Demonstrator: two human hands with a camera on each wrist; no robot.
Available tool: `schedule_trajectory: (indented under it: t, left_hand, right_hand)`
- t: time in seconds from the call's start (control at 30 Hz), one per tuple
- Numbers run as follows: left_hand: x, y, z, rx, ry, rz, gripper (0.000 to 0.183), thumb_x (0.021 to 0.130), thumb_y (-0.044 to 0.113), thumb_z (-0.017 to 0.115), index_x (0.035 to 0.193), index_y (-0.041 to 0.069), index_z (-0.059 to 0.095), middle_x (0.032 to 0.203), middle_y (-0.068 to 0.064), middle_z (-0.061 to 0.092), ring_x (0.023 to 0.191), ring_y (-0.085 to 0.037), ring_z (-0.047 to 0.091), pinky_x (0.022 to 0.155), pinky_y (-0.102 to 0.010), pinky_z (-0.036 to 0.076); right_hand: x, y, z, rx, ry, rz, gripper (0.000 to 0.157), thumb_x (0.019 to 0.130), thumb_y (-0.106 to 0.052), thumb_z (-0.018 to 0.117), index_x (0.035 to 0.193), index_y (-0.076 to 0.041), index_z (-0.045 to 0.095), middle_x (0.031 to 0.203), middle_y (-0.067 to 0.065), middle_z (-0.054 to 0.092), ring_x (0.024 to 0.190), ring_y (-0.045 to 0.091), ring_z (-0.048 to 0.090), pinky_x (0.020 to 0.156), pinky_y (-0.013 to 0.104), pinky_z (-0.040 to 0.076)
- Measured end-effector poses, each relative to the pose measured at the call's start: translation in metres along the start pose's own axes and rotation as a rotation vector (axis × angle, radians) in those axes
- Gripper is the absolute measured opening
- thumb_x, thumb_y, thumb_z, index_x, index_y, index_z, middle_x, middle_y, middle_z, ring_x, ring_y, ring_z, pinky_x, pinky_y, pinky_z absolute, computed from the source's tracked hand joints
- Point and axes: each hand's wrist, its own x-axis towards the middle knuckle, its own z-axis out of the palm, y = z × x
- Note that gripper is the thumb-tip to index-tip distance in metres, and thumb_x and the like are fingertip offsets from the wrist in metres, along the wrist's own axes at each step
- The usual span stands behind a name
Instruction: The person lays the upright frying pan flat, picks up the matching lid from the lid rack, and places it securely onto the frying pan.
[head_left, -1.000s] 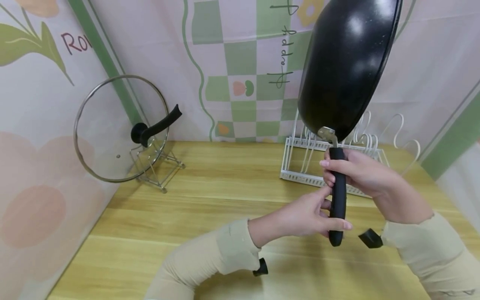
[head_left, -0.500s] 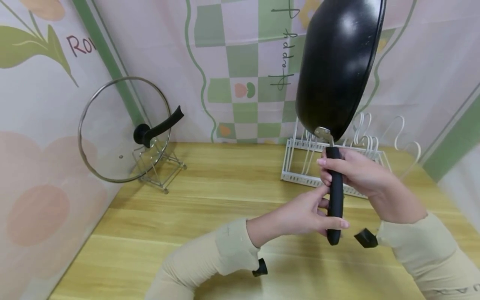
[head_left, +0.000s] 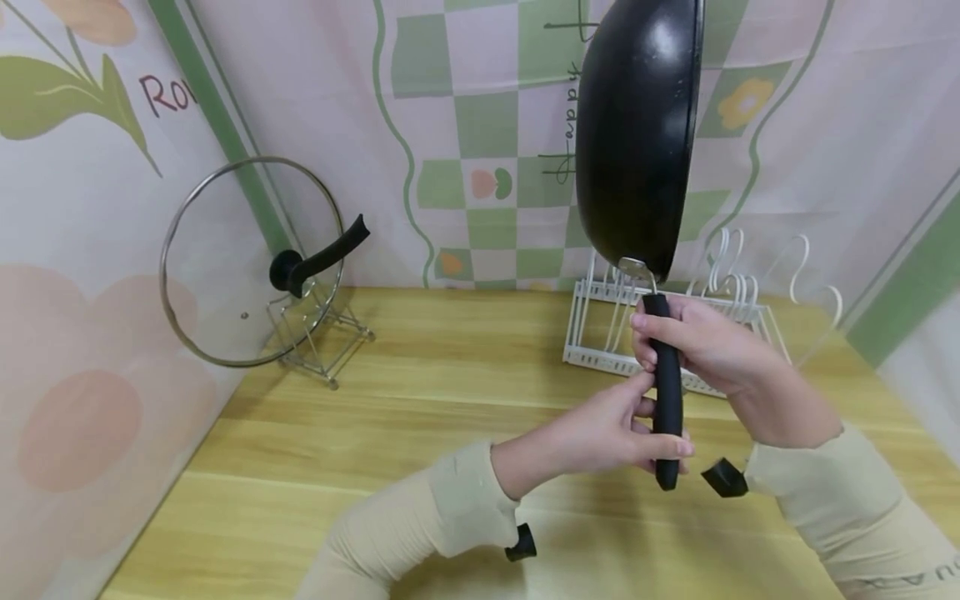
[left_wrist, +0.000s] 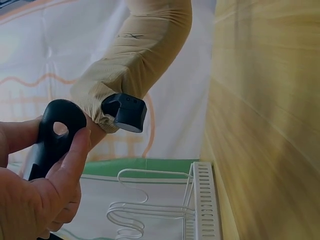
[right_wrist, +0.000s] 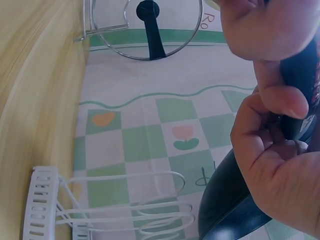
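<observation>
1. I'm seeing the right hand gripping the top of the handle, the left hand pinching its lower end.
2. The pan is standing near-vertical in the air over the bench, overlapping the rack in head view; I'm not able to tell the gap.
3. Weight's sitting above both grips: slackening could be tipping it.
4. Careless lowering could be snagging the rack.
</observation>
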Motion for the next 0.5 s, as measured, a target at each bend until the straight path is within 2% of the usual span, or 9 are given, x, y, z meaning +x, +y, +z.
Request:
schedule_trajectory:
  t: [0.23,0.37,0.5]
  left_hand:
    - [0.0006,-0.0029,-0.0017,-0.011,0.007,0.008,0.077,0.100,-0.004,0.061,0.162,0.020,0.022,0.099,-0.011,0.070,0.082,-0.017,0.073,0.072,-0.029,0.062]
    - [0.0009,-0.0029,-0.0021,0.004,-0.001,0.025,0.073,0.100,-0.005,0.060,0.160,0.016,0.025,0.101,-0.017,0.071,0.083,-0.019,0.074,0.072,-0.029,0.062]
    - [0.0010,-0.0038,-0.0019,-0.024,-0.010,0.055,0.068,0.099,-0.008,0.060,0.156,0.012,0.029,0.100,-0.026,0.069,0.080,-0.019,0.073,0.072,-0.028,0.062]
  right_hand:
    - [0.0018,-0.0003,0.0012,-0.014,0.004,-0.022,0.027,0.111,-0.010,0.042,0.089,-0.003,0.055,0.070,0.001,0.058,0.062,0.018,0.053,0.061,0.030,0.048]
    - [0.0030,-0.0001,0.0020,-0.012,-0.002,-0.036,0.031,0.111,-0.010,0.041,0.085,-0.005,0.057,0.070,0.000,0.059,0.061,0.017,0.052,0.059,0.030,0.046]
    - [0.0046,0.0006,0.0040,0.019,-0.015,-0.056,0.031,0.112,-0.012,0.041,0.086,-0.006,0.057,0.070,0.000,0.060,0.060,0.015,0.052,0.057,0.029,0.046]
